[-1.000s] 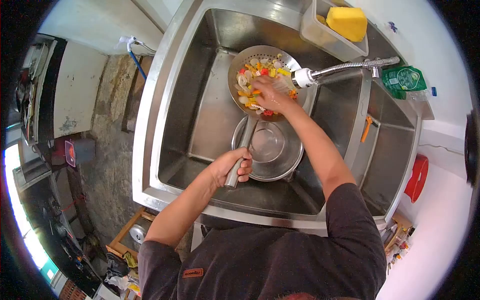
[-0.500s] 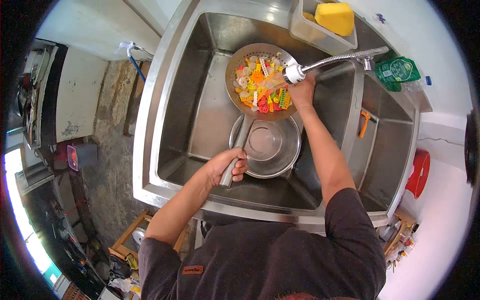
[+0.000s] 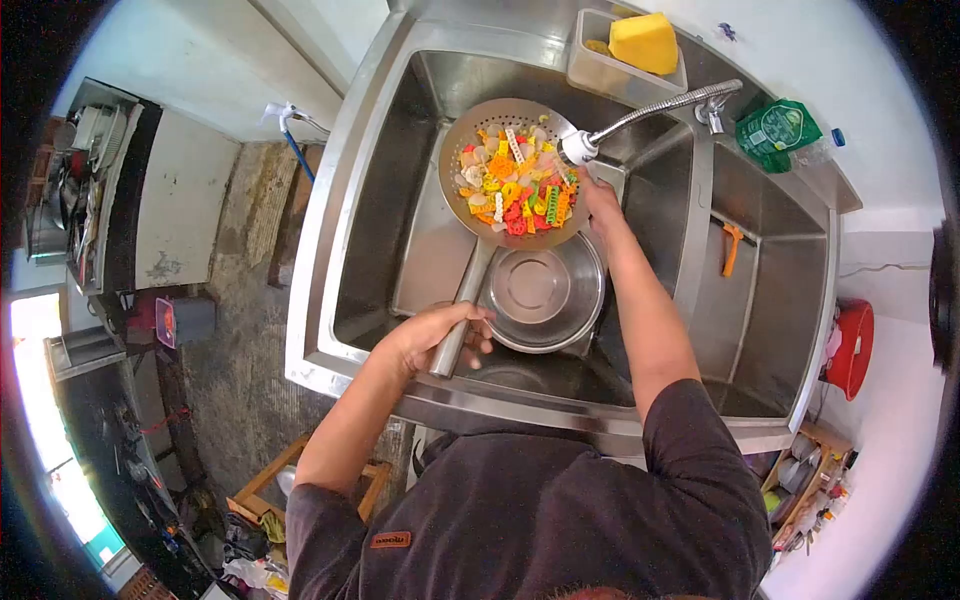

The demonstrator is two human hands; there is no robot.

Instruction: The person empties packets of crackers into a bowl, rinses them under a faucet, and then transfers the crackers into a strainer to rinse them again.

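Observation:
A long-handled perforated metal strainer point(image 3: 470, 215) is held over the sink. It is full of colourful pasta-like pieces point(image 3: 515, 190): wheels, ridged strips and pale discs. My left hand point(image 3: 432, 338) is around the strainer's handle near its end, with the fingers loosely curled and partly spread. At the strainer's right rim is my right hand point(image 3: 602, 205), closed on the edge with its fingertips partly hidden. The white faucet head point(image 3: 578, 148) points over the pieces, close to my right hand. Below the strainer, a round metal bowl point(image 3: 545, 300) stands in the basin, partly covered by it.
A plastic container point(image 3: 610, 78) with a yellow sponge point(image 3: 643, 43) stands on the back ledge. Beside the flexible faucet neck point(image 3: 665, 107) lies a green pouch point(image 3: 775, 135). The right basin holds an orange-handled tool point(image 3: 732, 250). A divider point(image 3: 690, 265) separates the basins.
The fingers of my left hand have loosened and spread on the handle. The strainer has shifted slightly left over the bowl, my right hand staying at its rim. The camera view has shifted too.

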